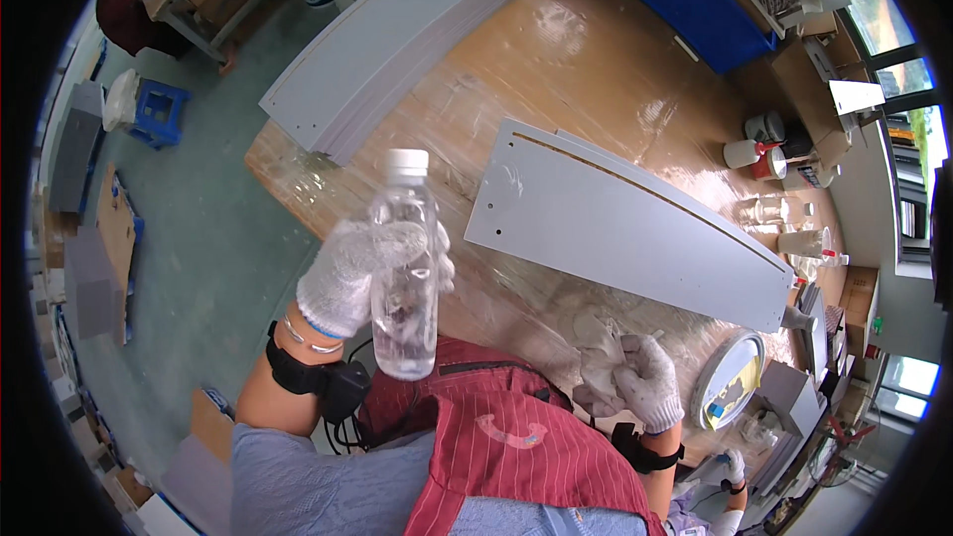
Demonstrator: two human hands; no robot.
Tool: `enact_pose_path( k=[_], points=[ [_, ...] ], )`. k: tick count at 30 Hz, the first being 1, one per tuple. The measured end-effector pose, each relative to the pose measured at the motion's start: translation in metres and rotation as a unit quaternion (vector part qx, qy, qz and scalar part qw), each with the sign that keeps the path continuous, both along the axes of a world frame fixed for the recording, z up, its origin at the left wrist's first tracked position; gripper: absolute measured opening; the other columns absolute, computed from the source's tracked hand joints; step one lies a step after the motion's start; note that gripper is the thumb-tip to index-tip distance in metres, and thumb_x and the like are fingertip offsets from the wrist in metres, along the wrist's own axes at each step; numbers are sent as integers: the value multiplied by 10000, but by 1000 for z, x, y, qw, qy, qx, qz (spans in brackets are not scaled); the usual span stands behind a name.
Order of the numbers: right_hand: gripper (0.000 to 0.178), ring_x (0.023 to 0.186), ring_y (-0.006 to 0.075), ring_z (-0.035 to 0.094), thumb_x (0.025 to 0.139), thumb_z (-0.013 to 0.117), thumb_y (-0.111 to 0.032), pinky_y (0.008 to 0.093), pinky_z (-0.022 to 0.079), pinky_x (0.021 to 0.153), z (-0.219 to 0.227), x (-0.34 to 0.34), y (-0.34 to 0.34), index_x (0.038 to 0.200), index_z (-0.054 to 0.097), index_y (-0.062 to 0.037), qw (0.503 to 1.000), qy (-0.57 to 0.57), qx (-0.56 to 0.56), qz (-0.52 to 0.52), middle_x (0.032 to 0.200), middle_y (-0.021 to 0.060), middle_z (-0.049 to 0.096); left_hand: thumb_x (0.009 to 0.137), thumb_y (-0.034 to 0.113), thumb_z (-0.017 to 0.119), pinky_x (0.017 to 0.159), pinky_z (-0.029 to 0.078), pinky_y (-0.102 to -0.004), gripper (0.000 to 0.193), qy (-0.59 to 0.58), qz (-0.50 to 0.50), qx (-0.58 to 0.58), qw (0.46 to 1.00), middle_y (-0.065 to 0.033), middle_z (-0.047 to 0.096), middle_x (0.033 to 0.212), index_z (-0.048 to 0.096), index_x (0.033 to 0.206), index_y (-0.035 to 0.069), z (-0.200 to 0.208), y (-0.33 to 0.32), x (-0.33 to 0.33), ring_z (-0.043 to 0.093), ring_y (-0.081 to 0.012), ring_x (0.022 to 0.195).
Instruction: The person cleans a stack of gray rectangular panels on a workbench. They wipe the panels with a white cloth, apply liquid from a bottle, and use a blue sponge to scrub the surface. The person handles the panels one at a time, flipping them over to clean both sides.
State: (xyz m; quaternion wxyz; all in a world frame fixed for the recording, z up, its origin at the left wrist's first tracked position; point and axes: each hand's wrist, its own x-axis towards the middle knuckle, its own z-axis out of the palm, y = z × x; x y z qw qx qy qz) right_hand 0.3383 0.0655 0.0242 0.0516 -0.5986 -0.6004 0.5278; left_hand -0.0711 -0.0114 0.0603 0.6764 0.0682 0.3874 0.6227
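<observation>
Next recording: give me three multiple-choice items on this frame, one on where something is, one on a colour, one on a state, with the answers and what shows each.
1. Where is the clear plastic bottle?
A. Lying on the table
B. Held up in the left hand
C. Standing on the floor

2. What colour is the bottle's cap?
A. White
B. Blue
C. Red

3. What is the right hand doing?
A. Hanging open and free
B. Gripping the grey panel
C. Closed on a crumpled cloth

Answers:
1 B: gloved fingers wrap the bottle, raised above the wooden table.
2 A: the cap is plainly white.
3 C: the glove bunches the cloth at the table's near edge, apart from the panel.
</observation>
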Motion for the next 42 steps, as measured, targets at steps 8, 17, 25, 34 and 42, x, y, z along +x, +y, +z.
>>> enact_pose_path(
  k=[8, 17, 25, 34, 42],
  points=[
    [416, 876, 256, 662, 692, 610, 75, 353, 524, 776, 120, -30, 42, 1091, 708, 9, 959, 24, 187, 212, 949, 116, 666, 786, 33, 861, 951, 545, -323, 570, 556, 154, 21, 817, -39, 602, 1133, 519, 1239, 84, -112, 31, -57, 608, -152, 1018],
    [240, 803, 272, 655, 778, 636, 60, 366, 532, 755, 113, -140, 72, 987, 733, -7, 893, 70, 426, 128, 949, 140, 679, 805, 22, 834, 1040, 489, -363, 674, 524, 245, 7, 816, -73, 526, 1323, 468, 1368, 79, -144, 23, -41, 558, -178, 1163],
    [535, 1036, 356, 620, 685, 806, -220, 477, 506, 890, 52, -189, 59, 1192, 688, -99, 818, -93, 507, 254, 1180, 121, 647, 967, 92, 659, 924, 500, -303, 408, 258, 103, 23, 960, -72, 625, 1143, 558, 1345, -24, -75, -8, 17, 570, -136, 997],
    [285, 923, 359, 642, 783, 691, 27, 433, 523, 798, 50, -251, 56, 1047, 654, -75, 806, -9, 496, 322, 1030, 158, 655, 1019, 80, 527, 993, 490, -292, 435, 28, -21, 40, 999, -79, 636, 1282, 505, 1433, -50, -52, 24, 44, 606, -132, 1121],
    [260, 947, 347, 642, 779, 699, 14, 437, 524, 804, 59, -263, 56, 1014, 683, -97, 810, -51, 462, 358, 1031, 116, 661, 1021, 37, 517, 945, 518, -283, 353, 47, -20, 58, 997, -78, 675, 1183, 554, 1363, -44, -57, 24, 40, 629, -126, 1060]
  ],
)
